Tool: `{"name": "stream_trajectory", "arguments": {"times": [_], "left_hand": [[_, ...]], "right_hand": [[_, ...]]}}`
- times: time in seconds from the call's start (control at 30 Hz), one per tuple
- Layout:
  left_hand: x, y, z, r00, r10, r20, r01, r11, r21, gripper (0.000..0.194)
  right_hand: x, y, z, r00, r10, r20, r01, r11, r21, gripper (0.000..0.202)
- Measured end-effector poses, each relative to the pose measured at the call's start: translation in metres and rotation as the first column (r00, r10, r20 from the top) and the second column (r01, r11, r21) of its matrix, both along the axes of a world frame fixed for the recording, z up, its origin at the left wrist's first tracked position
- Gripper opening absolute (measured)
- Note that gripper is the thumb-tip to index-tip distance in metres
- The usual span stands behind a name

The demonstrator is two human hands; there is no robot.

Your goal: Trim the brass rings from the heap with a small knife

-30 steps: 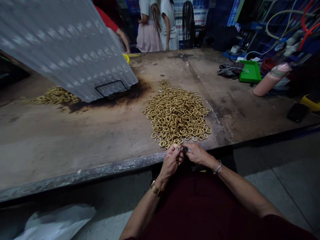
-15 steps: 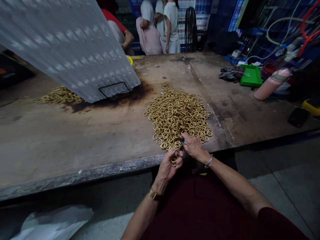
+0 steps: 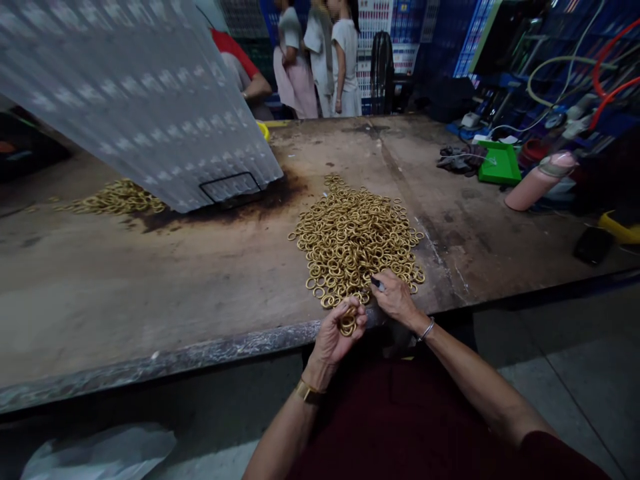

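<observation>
Several brass-coloured rings [image 3: 347, 324] lie in my left hand [image 3: 334, 337], its fingers curled around them just off the table's front edge. My right hand [image 3: 397, 299] is closed on a small marker-like tool [image 3: 378, 284] with a black tip and a greyish body. That tip points at the near right side of a broad heap of brass-coloured rings [image 3: 357, 233] on the worn wooden table [image 3: 210, 293]. Part of the tool is hidden inside my right fingers.
A large white ribbed panel [image 3: 165, 107] leans over the table at left, with a second ring pile [image 3: 120, 197] beside it. Far right are a green tray [image 3: 500, 162], a pink bottle [image 3: 535, 183] and a black object [image 3: 593, 245]. People [image 3: 320, 60] stand beyond the table.
My right hand has drawn slightly right, away from my left hand, and the tool's black tip shows more clearly. My left hand still holds rings. The camera view has shifted slightly.
</observation>
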State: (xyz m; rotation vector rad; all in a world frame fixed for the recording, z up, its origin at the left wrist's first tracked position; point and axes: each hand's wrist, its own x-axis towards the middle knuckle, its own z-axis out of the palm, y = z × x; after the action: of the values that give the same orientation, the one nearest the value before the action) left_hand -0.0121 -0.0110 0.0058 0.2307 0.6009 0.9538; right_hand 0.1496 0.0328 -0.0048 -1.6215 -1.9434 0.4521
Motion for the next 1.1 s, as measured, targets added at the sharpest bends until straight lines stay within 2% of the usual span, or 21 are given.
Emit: {"name": "stream_trajectory", "arguments": {"times": [0.1, 0.17, 0.27, 0.37, 0.5, 0.6, 0.67, 0.73, 0.93, 1.03, 1.1], "left_hand": [[0.004, 0.005, 0.004, 0.997, 0.041, -0.059, -0.041, 0.999, 0.000, 0.028], [0.008, 0.007, 0.005, 0.985, 0.075, -0.153, -0.067, 0.996, 0.060, 0.031], [0.013, 0.007, 0.003, 0.930, 0.153, -0.333, -0.086, 0.974, 0.208, 0.032], [0.018, 0.006, 0.001, 0.840, 0.203, -0.503, -0.029, 0.943, 0.331, 0.035], [0.021, 0.005, -0.002, 0.784, 0.186, -0.592, 0.078, 0.917, 0.392, 0.034], [0.022, 0.004, -0.005, 0.783, 0.213, -0.584, 0.073, 0.902, 0.426, 0.030], [0.022, 0.004, -0.007, 0.775, 0.243, -0.584, 0.046, 0.899, 0.436, 0.026], [0.021, 0.003, -0.009, 0.754, 0.277, -0.595, 0.022, 0.895, 0.445, 0.022], [0.022, 0.003, -0.010, 0.652, 0.419, -0.632, -0.015, 0.841, 0.541, 0.006], [0.025, 0.001, -0.006, 0.681, 0.387, -0.622, 0.000, 0.849, 0.529, 0.007], [0.026, 0.000, -0.002, 0.713, 0.295, -0.637, 0.058, 0.879, 0.472, 0.014]], "right_hand": [[0.003, 0.002, 0.001, 0.971, -0.039, -0.236, 0.006, 0.990, -0.141, 0.012], [0.003, 0.001, 0.003, 0.903, -0.108, -0.417, -0.018, 0.958, -0.287, 0.011], [0.003, -0.003, 0.009, 0.765, -0.230, -0.602, -0.096, 0.883, -0.459, 0.015], [0.002, -0.008, 0.016, 0.672, -0.316, -0.670, -0.198, 0.795, -0.574, 0.021], [0.003, -0.013, 0.024, 0.586, -0.353, -0.730, -0.313, 0.732, -0.605, 0.024], [0.003, -0.016, 0.026, 0.517, -0.365, -0.774, -0.407, 0.691, -0.597, 0.024], [0.002, -0.017, 0.026, 0.510, -0.356, -0.783, -0.441, 0.674, -0.593, 0.026], [0.000, -0.019, 0.024, 0.531, -0.340, -0.776, -0.423, 0.687, -0.591, 0.027], [-0.001, -0.022, 0.014, 0.598, -0.264, -0.757, -0.286, 0.812, -0.509, 0.034], [0.002, -0.022, 0.010, 0.639, -0.230, -0.734, -0.247, 0.842, -0.479, 0.032], [0.003, -0.021, 0.009, 0.669, -0.214, -0.712, -0.219, 0.859, -0.464, 0.030]]}}
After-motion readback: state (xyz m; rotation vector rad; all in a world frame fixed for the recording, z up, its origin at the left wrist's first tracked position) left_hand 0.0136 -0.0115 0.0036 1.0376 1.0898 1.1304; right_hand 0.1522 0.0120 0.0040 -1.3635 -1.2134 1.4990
